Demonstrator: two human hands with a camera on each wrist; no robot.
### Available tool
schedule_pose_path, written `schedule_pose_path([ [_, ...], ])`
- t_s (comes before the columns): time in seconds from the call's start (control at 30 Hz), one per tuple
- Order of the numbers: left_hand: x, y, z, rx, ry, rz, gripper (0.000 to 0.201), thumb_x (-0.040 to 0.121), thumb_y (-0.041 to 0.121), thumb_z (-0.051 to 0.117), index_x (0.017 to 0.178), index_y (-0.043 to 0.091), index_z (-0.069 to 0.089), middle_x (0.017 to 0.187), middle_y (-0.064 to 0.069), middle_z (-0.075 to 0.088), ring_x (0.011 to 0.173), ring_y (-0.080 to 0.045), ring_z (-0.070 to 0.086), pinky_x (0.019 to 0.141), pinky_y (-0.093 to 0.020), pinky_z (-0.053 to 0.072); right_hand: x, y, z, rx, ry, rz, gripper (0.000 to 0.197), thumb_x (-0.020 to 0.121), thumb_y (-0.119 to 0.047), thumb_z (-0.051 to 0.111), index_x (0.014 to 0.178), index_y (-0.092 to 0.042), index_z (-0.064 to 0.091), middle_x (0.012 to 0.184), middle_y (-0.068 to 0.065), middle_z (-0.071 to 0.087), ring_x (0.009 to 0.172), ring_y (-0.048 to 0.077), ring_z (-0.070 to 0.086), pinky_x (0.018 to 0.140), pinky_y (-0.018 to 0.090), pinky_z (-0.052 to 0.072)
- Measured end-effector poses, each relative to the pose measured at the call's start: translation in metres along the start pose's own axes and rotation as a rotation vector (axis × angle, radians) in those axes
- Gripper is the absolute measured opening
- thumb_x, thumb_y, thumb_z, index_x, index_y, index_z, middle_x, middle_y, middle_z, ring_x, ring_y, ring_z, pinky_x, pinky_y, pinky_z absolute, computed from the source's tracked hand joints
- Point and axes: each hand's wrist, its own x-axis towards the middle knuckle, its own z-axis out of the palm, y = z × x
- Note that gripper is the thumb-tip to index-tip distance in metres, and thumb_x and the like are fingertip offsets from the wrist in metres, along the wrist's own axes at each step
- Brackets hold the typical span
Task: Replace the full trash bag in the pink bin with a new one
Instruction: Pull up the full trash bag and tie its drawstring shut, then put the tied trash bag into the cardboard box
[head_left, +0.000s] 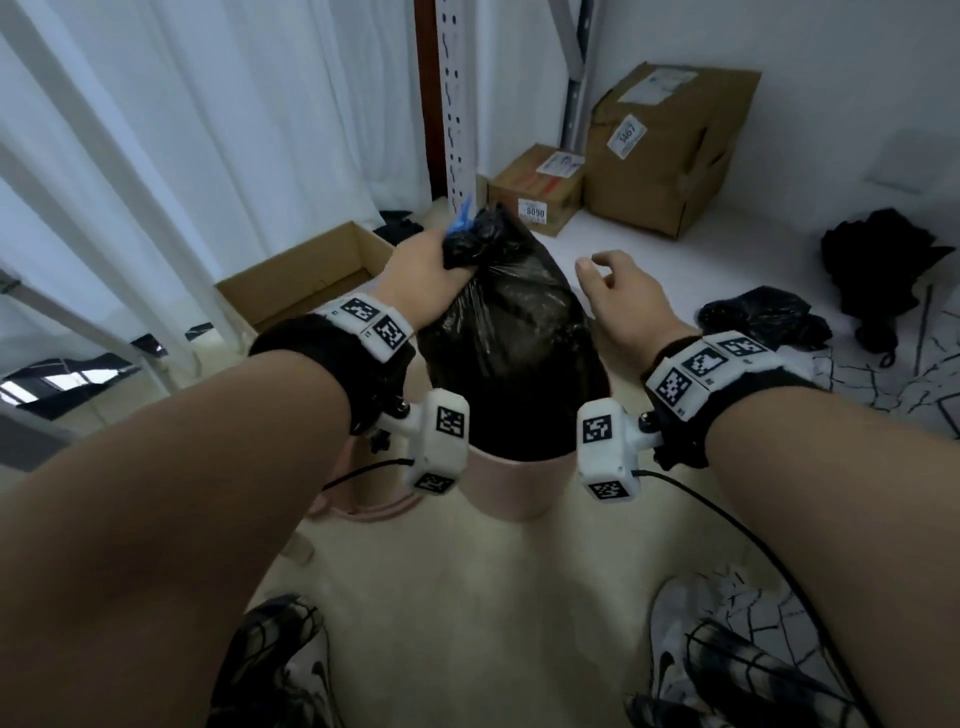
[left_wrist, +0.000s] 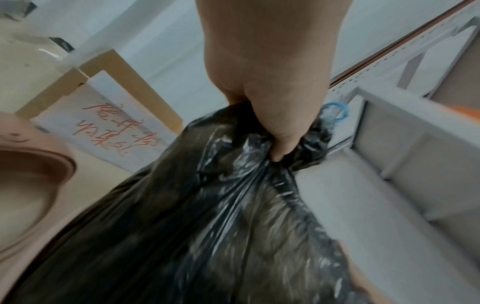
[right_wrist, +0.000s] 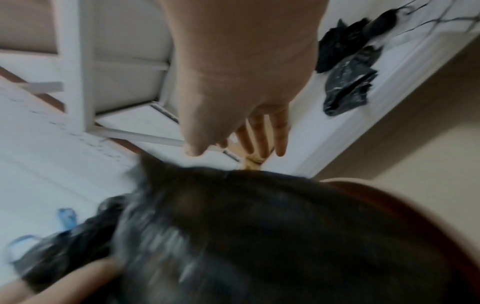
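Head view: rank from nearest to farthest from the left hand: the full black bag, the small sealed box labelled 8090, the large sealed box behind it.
1. full black bag, its neck gripped by the left hand.
2. small box, beyond, to the right.
3. large box, farther right, by the wall.

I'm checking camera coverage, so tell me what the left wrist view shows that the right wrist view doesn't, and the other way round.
Only the left wrist view shows the left hand gripping the gathered neck of the full trash bag, plus a cardboard box holding a sheet with red handwriting.

Only the right wrist view shows the right hand, fingers loose and holding nothing, and crumpled black plastic on the floor beyond.

Both show the black bag, its blue drawstring and the white shelving frame.
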Motion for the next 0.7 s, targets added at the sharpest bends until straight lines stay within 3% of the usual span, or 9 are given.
schedule_pose_path([
  [0.03,0.000,0.001,-0.009,-0.037,0.007,-0.019,0.030,0.090,0.022,0.056,0.113,0.003,0.060,0.110,-0.017,0.066,0.106,-0.030,0.060,0.086,-0.027,0.044,-0.002,-0.015,-0.001,0.059,0.001,-0.041,0.056,0.096,-0.050,0.039,0.137,-0.012,0.044,0.133,0.014,0.054,0.123,0.027,0.050,0.102,0.034,0.037],
  [0.13,-0.006,-0.002,-0.040,-0.172,0.057,-0.111,0.028,0.088,0.017,0.056,0.108,-0.001,0.062,0.107,-0.022,0.067,0.101,-0.034,0.064,0.093,-0.043,0.051,-0.010,-0.059,-0.003,0.142,-0.110,-0.188,0.062,0.088,-0.057,0.050,0.137,-0.018,0.044,0.139,0.006,0.049,0.127,0.019,0.046,0.103,0.029,0.036],
  [0.23,-0.006,-0.003,-0.074,-0.269,0.130,-0.135,0.034,0.083,0.022,0.056,0.109,0.002,0.063,0.111,-0.019,0.067,0.105,-0.031,0.062,0.097,-0.042,0.049,-0.009,-0.099,0.002,-0.054,-0.203,-0.333,0.079,0.076,-0.059,0.065,0.141,-0.027,0.037,0.142,0.008,0.041,0.132,0.023,0.039,0.111,0.033,0.031],
  [0.3,0.000,-0.005,-0.097,-0.312,0.191,-0.136,0.040,0.079,0.025,0.055,0.113,0.003,0.061,0.114,-0.018,0.066,0.107,-0.031,0.061,0.098,-0.043,0.048,-0.005,-0.121,0.009,-0.220,-0.144,-0.365,0.088,0.074,-0.057,0.067,0.146,-0.028,0.027,0.144,0.011,0.035,0.134,0.031,0.034,0.114,0.040,0.028],
  [0.4,0.018,-0.017,-0.121,-0.385,0.274,-0.132,0.050,0.072,0.032,0.054,0.113,0.005,0.059,0.112,-0.017,0.066,0.106,-0.032,0.062,0.097,-0.047,0.049,0.005,-0.146,0.022,-0.330,-0.013,-0.354,0.080,0.083,-0.045,0.062,0.148,-0.027,0.019,0.145,0.013,0.032,0.133,0.037,0.032,0.112,0.048,0.030],
  [0.53,0.043,-0.044,-0.139,-0.410,0.410,-0.183,0.041,0.083,0.026,0.052,0.120,0.009,0.054,0.116,-0.013,0.064,0.108,-0.029,0.060,0.098,-0.046,0.048,0.032,-0.170,0.044,-0.310,0.016,-0.336,0.073,0.087,-0.016,0.053,0.148,-0.026,0.016,0.145,0.014,0.029,0.131,0.038,0.031,0.104,0.049,0.035],
  [0.6,0.056,-0.056,-0.145,-0.466,0.480,-0.212,0.040,0.085,0.024,0.052,0.122,0.009,0.053,0.117,-0.012,0.063,0.108,-0.028,0.059,0.099,-0.045,0.047,0.051,-0.178,0.053,-0.276,-0.009,-0.336,0.075,0.086,-0.014,0.053,0.149,-0.026,0.015,0.147,0.012,0.028,0.134,0.036,0.029,0.107,0.048,0.034],
  [0.7,0.085,-0.084,-0.149,-0.478,0.569,-0.267,0.033,0.091,0.014,0.050,0.123,0.005,0.049,0.119,-0.013,0.059,0.107,-0.025,0.056,0.098,-0.034,0.045,0.082,-0.183,0.074,-0.245,-0.063,-0.365,0.072,0.088,-0.014,0.052,0.148,-0.026,0.015,0.148,0.012,0.028,0.136,0.034,0.028,0.111,0.046,0.031],
])
